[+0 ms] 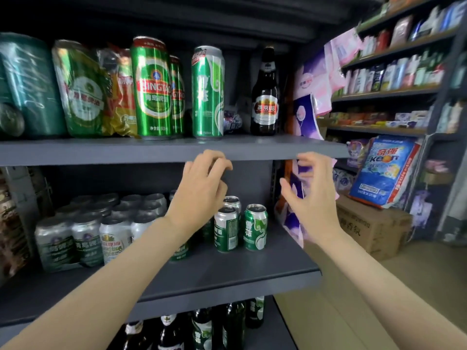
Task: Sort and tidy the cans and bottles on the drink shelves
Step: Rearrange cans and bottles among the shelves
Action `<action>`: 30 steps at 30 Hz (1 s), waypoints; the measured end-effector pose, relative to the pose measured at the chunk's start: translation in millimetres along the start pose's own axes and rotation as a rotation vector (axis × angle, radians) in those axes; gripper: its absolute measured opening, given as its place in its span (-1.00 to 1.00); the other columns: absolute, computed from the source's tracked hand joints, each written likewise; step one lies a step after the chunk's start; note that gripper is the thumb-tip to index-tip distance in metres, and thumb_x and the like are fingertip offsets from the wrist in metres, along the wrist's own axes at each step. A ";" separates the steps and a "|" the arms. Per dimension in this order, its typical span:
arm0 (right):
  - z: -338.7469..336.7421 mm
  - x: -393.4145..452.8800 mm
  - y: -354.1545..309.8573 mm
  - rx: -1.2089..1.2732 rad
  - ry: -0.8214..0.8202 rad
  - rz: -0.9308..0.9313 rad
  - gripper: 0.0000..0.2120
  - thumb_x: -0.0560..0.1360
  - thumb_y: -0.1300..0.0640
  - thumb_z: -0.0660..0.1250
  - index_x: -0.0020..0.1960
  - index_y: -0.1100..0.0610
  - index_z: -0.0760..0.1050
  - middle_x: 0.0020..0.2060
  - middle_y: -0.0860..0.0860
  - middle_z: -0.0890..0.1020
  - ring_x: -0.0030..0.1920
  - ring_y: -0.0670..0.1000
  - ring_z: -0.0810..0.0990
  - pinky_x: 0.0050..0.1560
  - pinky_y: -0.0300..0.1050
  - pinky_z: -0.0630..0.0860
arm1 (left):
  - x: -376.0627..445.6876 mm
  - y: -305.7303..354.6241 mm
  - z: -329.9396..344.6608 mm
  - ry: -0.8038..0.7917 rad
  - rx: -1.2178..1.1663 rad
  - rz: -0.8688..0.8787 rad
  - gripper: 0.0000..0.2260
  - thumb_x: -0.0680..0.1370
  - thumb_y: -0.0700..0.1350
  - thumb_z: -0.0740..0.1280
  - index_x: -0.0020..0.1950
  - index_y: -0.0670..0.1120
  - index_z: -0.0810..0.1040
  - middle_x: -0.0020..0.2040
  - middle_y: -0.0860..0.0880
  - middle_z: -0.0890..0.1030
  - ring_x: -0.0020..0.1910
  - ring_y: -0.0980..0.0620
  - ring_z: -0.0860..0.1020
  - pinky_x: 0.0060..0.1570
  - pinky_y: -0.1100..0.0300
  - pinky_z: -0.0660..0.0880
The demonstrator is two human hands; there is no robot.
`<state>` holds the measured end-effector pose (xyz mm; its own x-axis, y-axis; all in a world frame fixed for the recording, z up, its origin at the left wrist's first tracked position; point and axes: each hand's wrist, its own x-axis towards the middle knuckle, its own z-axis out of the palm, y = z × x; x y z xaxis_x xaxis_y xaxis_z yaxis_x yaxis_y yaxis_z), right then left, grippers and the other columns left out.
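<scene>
Reaching in at middle-shelf height, both hands hold nothing: left hand loosely curled, right hand spread. Two upright green cans stand just below and between them, nearer the left hand, likely next.

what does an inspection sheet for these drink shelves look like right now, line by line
surface: grey metal top shelf and grey metal middle shelf, both partly bare at the right.
job's things: tall green Tsingtao beer can, tall green and white can and dark brown glass beer bottle upright on top; short green cans in the middle; dark bottles below.
clutter: shrink-wrapped can packs at the left.
grippers: left hand and right hand hold nothing, fingers loosely curled.
cables: nothing seen.
surroundings: blue Keon detergent bag on a brown cardboard box.
</scene>
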<state>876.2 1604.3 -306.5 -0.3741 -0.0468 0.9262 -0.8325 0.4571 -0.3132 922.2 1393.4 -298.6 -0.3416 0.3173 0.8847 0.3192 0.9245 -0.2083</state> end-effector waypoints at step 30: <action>97.0 226.9 49.0 0.100 -0.175 0.534 -0.14 0.22 0.08 0.57 0.38 0.10 0.17 0.27 0.16 0.40 0.27 0.17 0.41 0.24 -0.02 0.41 | 102.1 -41.4 8.9 -0.046 0.341 -0.368 -0.53 0.44 -0.11 0.32 0.35 -0.05 0.39 0.39 -0.26 0.28 0.32 -0.31 0.27 0.30 -0.19 0.21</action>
<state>710.9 1529.9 -132.0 -0.8087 0.0180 0.5880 -0.5404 0.3720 -0.7547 866.3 1389.4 -203.4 -0.4183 -0.0411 0.9074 -0.1343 0.9908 -0.0170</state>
